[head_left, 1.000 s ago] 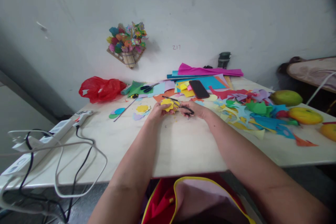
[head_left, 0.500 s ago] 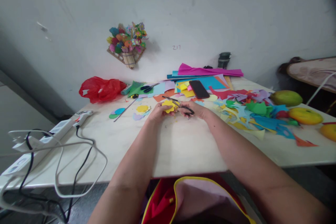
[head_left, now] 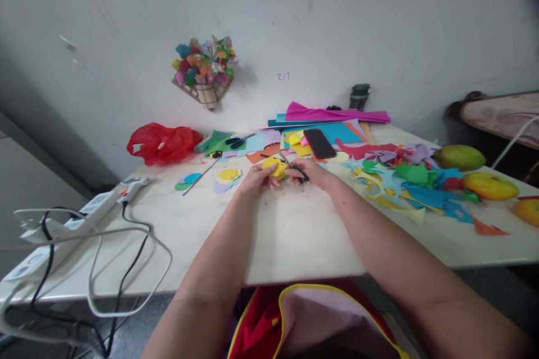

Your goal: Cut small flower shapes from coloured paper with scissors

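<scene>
Between thumb and fingers, my left hand (head_left: 257, 178) pinches a yellow paper flower (head_left: 275, 168) with a scalloped edge, held just above the table. My right hand (head_left: 312, 173) is closed around the black handles of a pair of scissors (head_left: 300, 174). Its blades point up and to the left, right beside the flower's edge; whether they touch the paper, I cannot tell. Left of my hands lies a small stack of yellow and lilac scalloped paper cutouts (head_left: 228, 176). Blue and green paper circles (head_left: 192, 178) rest farther left.
Colourful paper scraps (head_left: 415, 182) and mangoes (head_left: 490, 185) cover the right side. A phone (head_left: 319, 143) lies on coloured sheets behind my hands. Another pair of scissors (head_left: 238, 141) and a red plastic bag (head_left: 164, 143) sit at the back left. Cables and a power strip (head_left: 90, 210) line the left edge.
The yellow flower has been turned and tilted up slightly in my left hand. The scissors' blades have swung to point more steeply upward. Both arms stay nearly in place.
</scene>
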`<action>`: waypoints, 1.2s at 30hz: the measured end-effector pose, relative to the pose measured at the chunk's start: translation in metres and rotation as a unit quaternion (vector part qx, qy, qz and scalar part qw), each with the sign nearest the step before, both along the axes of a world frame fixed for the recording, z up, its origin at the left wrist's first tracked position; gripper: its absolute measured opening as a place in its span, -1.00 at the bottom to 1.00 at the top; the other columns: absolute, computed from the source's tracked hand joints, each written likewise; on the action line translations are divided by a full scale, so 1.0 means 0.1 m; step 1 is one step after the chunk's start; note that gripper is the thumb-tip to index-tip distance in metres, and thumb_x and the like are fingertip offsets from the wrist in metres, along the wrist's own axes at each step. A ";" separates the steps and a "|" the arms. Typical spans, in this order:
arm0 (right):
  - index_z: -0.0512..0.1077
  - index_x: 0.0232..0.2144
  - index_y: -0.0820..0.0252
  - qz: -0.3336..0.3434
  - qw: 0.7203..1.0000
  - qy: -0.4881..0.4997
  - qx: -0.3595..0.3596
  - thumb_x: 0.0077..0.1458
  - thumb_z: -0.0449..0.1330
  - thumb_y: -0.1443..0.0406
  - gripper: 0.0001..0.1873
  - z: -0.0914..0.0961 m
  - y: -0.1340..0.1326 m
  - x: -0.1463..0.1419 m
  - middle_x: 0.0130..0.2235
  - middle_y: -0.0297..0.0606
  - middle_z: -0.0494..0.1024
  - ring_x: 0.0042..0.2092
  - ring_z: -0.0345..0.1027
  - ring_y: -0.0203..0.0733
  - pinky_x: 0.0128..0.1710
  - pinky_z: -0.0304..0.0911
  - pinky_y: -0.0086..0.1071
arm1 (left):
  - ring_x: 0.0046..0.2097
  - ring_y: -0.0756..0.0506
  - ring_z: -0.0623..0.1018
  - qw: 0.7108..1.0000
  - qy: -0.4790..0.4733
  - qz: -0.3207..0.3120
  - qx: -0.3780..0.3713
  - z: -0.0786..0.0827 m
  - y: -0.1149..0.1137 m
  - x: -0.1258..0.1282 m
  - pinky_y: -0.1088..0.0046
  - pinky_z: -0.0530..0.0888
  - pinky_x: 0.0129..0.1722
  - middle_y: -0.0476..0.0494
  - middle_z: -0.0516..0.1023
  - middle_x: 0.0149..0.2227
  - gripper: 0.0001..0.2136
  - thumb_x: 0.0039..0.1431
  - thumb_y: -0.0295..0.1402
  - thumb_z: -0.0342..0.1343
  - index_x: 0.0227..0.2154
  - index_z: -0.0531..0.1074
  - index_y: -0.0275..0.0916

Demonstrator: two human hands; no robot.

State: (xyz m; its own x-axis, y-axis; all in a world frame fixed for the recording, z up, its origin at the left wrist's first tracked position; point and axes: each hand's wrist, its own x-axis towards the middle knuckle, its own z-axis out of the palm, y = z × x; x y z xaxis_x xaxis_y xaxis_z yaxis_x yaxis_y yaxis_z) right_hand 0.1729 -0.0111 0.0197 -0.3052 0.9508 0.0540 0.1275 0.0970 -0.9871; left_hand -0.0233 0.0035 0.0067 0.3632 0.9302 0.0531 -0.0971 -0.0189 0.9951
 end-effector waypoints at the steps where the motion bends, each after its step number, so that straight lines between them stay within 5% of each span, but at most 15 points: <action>1: 0.41 -0.44 0.27 -0.007 1.000 0.006 -0.001 -0.16 0.43 0.22 -0.68 -0.01 0.01 0.00 -0.59 -0.37 0.47 -0.64 0.23 -0.42 -0.70 0.03 -0.54 | -0.72 0.05 0.35 1.000 0.007 0.003 0.001 -0.01 0.01 0.00 0.55 0.20 -0.71 -0.13 0.48 -0.67 -0.62 -0.05 -0.06 0.32 -0.54 0.44 -0.33; 13: 0.45 -0.31 0.25 -0.036 0.995 0.085 0.049 -0.15 0.41 0.17 -0.63 -0.09 0.13 0.03 -0.49 -0.30 0.56 -0.59 0.35 -0.35 -0.72 -0.09 -0.54 | -0.65 0.05 0.37 0.997 0.037 0.021 0.059 -0.06 0.06 0.01 0.51 0.28 -0.62 -0.16 0.53 -0.59 -0.65 -0.09 -0.12 0.36 -0.58 0.48 -0.34; 20: 0.42 -0.35 0.25 -0.059 0.991 0.119 0.012 -0.19 0.45 0.15 -0.58 -0.09 0.12 0.01 -0.50 -0.25 0.57 -0.57 0.39 -0.33 -0.74 -0.06 -0.55 | -0.46 -0.05 0.47 0.950 0.155 0.178 0.204 -0.05 0.09 0.14 0.47 0.39 -0.40 -0.05 0.47 -0.58 -0.98 -0.03 -0.41 0.28 -0.50 0.60 -0.21; 24: 0.41 -0.36 0.24 -0.082 0.988 0.128 -0.006 -0.17 0.45 0.17 -0.60 -0.07 0.11 -0.02 -0.54 -0.29 0.54 -0.59 0.37 -0.34 -0.75 -0.06 -0.56 | -0.24 -0.13 0.52 0.907 0.219 0.191 0.304 -0.01 0.06 0.20 0.44 0.41 -0.20 -0.15 0.55 -0.38 -0.82 -0.07 -0.55 0.23 -0.44 0.64 -0.12; 30: 0.40 -0.40 0.24 -0.116 0.981 0.154 0.002 -0.18 0.44 0.13 -0.60 -0.04 0.10 -0.02 -0.62 -0.38 0.42 -0.61 0.35 -0.32 -0.76 -0.04 -0.54 | -0.05 -0.22 0.50 0.904 0.239 0.181 0.306 0.03 -0.01 0.24 0.40 0.41 -0.11 -0.22 0.57 -0.21 -0.71 -0.10 -0.60 0.18 -0.38 0.65 -0.09; 36: 0.41 -0.35 0.20 -0.126 0.984 0.122 -0.004 -0.21 0.39 0.39 -0.69 -0.01 0.08 -0.04 -0.60 -0.47 0.39 -0.63 0.31 -0.38 -0.74 -0.01 -0.56 | -0.05 -0.20 0.51 0.899 0.249 0.188 0.307 -0.01 0.00 0.27 0.43 0.43 -0.12 -0.21 0.57 -0.21 -0.71 -0.11 -0.59 0.18 -0.36 0.63 -0.09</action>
State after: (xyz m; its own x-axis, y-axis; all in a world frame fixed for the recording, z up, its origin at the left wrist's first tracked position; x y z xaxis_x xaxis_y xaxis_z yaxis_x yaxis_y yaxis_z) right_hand 0.1686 -0.0034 0.0186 -0.0380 0.9954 0.0882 -0.0950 0.0843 -0.9919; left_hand 0.0036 0.0032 0.0061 0.1503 0.8430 0.5165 0.4855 -0.5180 0.7042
